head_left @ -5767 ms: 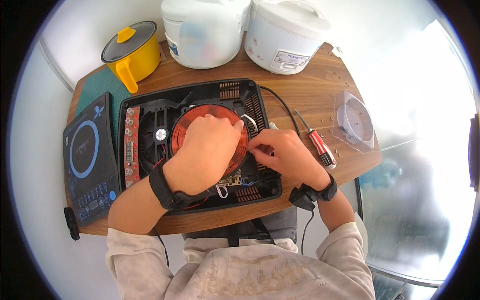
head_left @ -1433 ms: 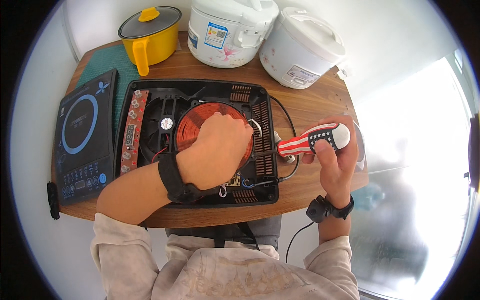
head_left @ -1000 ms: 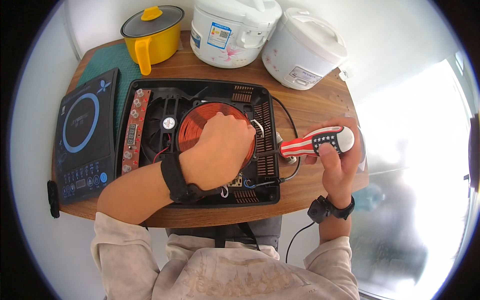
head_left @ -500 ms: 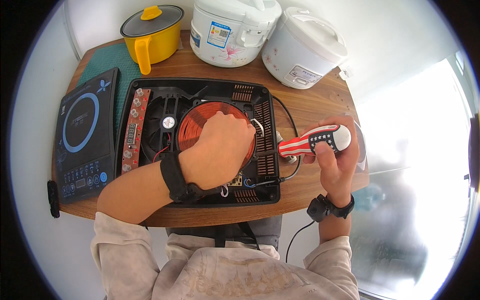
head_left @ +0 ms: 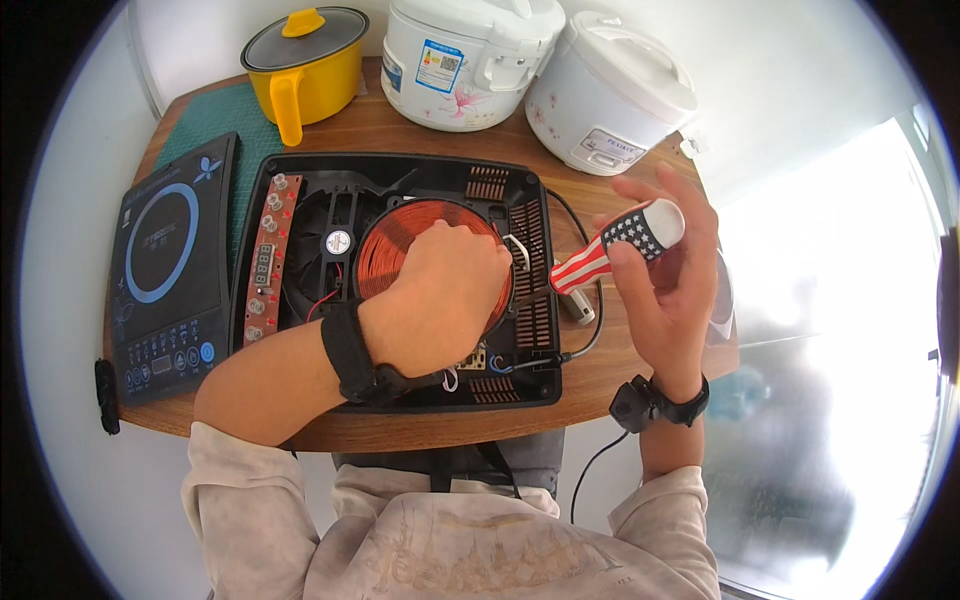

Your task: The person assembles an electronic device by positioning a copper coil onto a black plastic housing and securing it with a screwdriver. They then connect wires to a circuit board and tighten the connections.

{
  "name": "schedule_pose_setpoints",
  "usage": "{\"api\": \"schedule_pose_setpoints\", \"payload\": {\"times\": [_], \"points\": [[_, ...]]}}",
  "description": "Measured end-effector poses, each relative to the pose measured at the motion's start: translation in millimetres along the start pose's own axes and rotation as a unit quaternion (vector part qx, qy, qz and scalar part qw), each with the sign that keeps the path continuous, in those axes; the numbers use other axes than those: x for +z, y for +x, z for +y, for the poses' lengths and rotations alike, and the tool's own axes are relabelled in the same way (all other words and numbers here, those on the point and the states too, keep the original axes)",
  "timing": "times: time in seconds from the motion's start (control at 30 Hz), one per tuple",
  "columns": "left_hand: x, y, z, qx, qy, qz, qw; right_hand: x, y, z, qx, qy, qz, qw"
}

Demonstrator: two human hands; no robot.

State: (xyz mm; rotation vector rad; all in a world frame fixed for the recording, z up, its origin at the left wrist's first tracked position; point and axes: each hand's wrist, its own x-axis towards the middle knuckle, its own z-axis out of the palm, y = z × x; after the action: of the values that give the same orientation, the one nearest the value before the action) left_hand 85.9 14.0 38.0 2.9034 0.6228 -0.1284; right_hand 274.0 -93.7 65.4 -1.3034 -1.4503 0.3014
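The opened base of an induction cooker [head_left: 400,395] lies on the table in front of me, its inside showing. My left hand [head_left: 448,290] rests over the copper coil [head_left: 395,250], fingers curled under; its fingertips and anything in them are hidden. In my right hand [head_left: 672,300] is a screwdriver [head_left: 605,250] with a red, white and dark-blue starred handle. Thumb and fingers grip the handle's upper end, some fingers raised. The handle tilts up to the right, and the shaft points left, low over the base's right vents, toward my left hand.
At left lies the cooker's black glass top [head_left: 165,270], partly on a green cutting mat [head_left: 205,120]. A yellow lidded pot [head_left: 315,95] and two white rice cookers [head_left: 460,75] stand along the back. A black power cord [head_left: 590,335] loops right of the base.
The screwdriver's handle has tilted further up, its top swinging away from me. Several right-hand fingers have lifted and loosened around it. My left hand has stayed in place.
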Motion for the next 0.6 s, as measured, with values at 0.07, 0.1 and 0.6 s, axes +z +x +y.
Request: {"api": "schedule_pose_setpoints", "payload": {"times": [0.07, 0.1, 0.6], "points": [[2.8, -1.3, -1.2, 0.005, 0.000, 0.014, 1.000, -1.0, -1.0, 0.7, 0.029, 0.009, -0.032, 0.999], [3.8, -1.9, -1.7, 0.007, 0.000, 0.022, 1.000, -1.3, -1.8, 0.8, 0.044, 0.013, -0.049, 0.998], [1.6, -1.5, -5.4, 0.025, -0.029, 0.019, 0.999, 4.6, -4.3, -21.3, -0.148, -0.071, -0.136, 0.977]]}}
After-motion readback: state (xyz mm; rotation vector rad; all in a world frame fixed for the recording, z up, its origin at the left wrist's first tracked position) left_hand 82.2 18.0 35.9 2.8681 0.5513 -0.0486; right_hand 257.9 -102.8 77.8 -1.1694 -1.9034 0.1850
